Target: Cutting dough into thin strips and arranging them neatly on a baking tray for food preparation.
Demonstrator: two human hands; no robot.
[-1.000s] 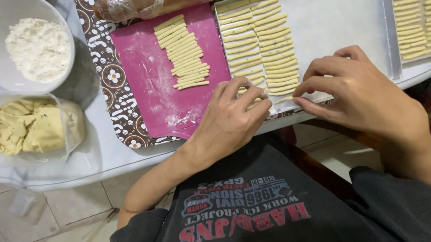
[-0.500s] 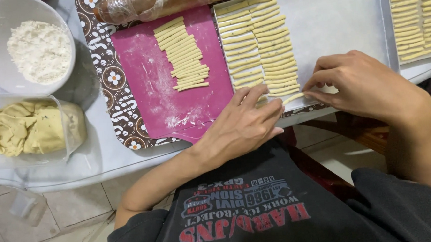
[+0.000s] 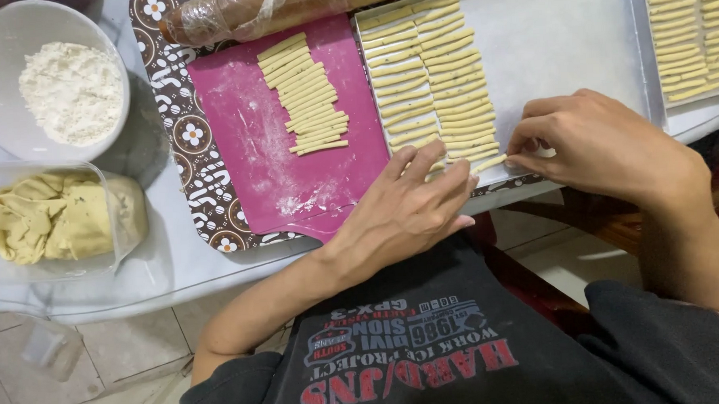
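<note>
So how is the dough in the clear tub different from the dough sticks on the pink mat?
The dough in the clear tub is one big, lumpy, folded mass; the dough sticks on the pink mat are many thin, straight strips. The lump fills its tub, while the sticks lie flat, side by side in a neat column. Both are the same pale yellow, and neither hand touches them.

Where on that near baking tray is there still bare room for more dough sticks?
The near tray is bare to the right of its two columns of dough sticks, above the right hand. The tray's left side is crowded. The pink mat also has room left of its stack.
</note>
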